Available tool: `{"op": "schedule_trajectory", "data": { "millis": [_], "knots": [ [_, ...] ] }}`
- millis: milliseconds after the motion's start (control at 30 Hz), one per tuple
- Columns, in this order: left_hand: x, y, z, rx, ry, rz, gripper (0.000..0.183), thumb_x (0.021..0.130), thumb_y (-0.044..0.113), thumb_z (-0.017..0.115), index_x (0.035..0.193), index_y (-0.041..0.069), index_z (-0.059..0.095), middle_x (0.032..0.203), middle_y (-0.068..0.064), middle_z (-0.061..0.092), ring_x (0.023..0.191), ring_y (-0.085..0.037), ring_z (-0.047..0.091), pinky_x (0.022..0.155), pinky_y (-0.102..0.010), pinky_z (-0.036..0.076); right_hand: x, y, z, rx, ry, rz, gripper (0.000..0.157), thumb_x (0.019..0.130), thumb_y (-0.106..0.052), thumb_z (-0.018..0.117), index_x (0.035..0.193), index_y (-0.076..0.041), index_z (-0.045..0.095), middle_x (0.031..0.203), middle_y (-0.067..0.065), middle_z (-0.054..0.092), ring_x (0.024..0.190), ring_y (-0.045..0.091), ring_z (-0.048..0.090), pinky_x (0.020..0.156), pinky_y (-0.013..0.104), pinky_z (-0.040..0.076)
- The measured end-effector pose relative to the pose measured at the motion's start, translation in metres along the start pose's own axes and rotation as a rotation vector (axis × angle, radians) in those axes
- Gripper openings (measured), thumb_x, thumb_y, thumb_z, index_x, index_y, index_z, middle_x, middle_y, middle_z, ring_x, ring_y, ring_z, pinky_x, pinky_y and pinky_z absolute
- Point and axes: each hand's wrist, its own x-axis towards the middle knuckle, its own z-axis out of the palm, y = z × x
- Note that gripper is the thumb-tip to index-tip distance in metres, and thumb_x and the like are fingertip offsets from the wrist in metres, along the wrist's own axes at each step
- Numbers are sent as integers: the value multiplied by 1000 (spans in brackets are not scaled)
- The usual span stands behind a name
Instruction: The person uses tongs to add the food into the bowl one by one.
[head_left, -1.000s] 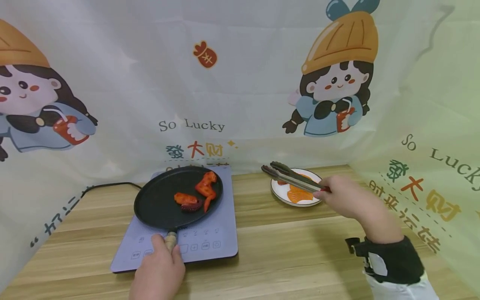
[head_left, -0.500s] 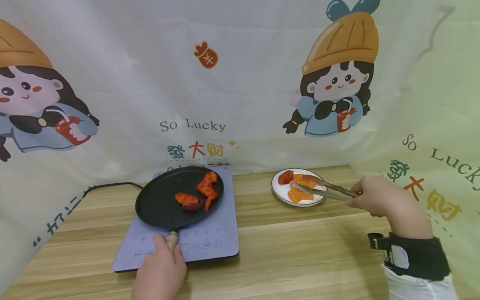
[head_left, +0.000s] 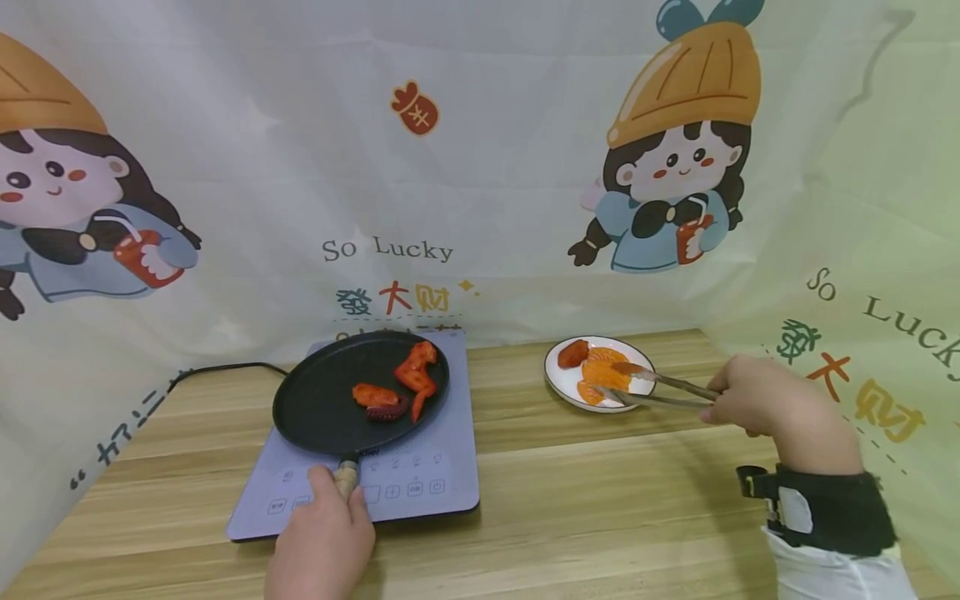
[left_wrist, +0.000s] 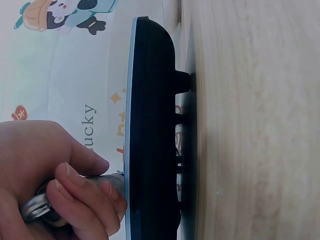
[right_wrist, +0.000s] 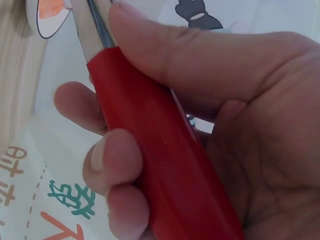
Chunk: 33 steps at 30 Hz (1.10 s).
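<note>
My left hand (head_left: 324,533) grips the wooden handle (head_left: 347,479) of a round black frying pan (head_left: 318,400); the left wrist view shows the metal ring (left_wrist: 36,207) at the handle's end. In the pan lie a red chicken wing (head_left: 415,375), an orange-red piece of meat (head_left: 373,395) and a dark red tentacle piece (head_left: 387,411). At the right, my right hand (head_left: 761,400) holds metal tongs (head_left: 675,383) by their red handle (right_wrist: 160,150). The spread tong tips straddle orange salmon-like slices (head_left: 603,375) on a white plate (head_left: 555,386). Beside the slices sits a red-brown piece (head_left: 573,354).
The pan rests on a pale flat induction cooker (head_left: 450,479) with a black cord (head_left: 225,367) running left. A printed curtain (head_left: 510,167) stands behind and at both sides of the wooden table (head_left: 570,500).
The tongs have swung from above the plate, tips pointing left, down onto the orange slices as my right hand moved right. Their tips have spread wider. My left hand stays on the pan handle.
</note>
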Motion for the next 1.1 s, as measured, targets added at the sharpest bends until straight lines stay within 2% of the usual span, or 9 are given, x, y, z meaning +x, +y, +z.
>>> {"op": "schedule_trajectory", "data": {
  "millis": [233,333,500,567,767,900,1100],
  "knots": [
    [0,1,0,2,-4,-1,42,100,29,44,122,-5,28,70,-18,52,54,-27,50,44,-38,38,4,-3,3,-4,-6,0,52,85,-22,73,121,12,58,104,23,64,67,22,61,58,38,50],
    [0,2,-1,7,-1,-1,43,100,29,44,122,-5,28,70,-18,52,53,-27,50,43,-38,38,6,-4,7,-6,14,-26,40,85,-21,72,113,7,64,90,17,65,63,20,58,56,36,48],
    [0,3,-1,10,2,3,43,100,29,44,122,-5,28,69,-18,52,53,-27,50,43,-38,38,16,-8,18,16,46,-58,23,86,-17,70,100,1,69,71,6,56,55,18,52,51,31,44],
    [0,2,-1,10,2,3,43,100,29,44,122,-5,28,69,-18,52,53,-27,50,43,-38,38,20,-11,21,16,53,-51,24,86,-17,70,101,2,69,72,6,57,56,18,53,52,31,45],
    [0,2,0,13,4,7,44,100,29,44,123,-5,28,71,-19,53,53,-27,51,43,-39,39,26,-23,28,-76,95,-11,17,85,-22,70,88,-5,69,68,5,55,59,20,51,52,31,40],
    [0,1,0,13,3,7,44,100,29,44,123,-6,28,71,-19,53,54,-27,51,44,-39,39,25,-32,31,-115,99,17,21,85,-27,71,79,-8,66,68,5,56,59,21,51,51,32,40],
    [1,-1,0,5,2,14,44,100,29,43,122,-5,28,70,-18,53,54,-27,51,44,-40,39,17,-36,30,-89,61,24,21,86,-27,71,81,-7,67,65,4,55,51,17,52,46,28,38]
  ]
}}
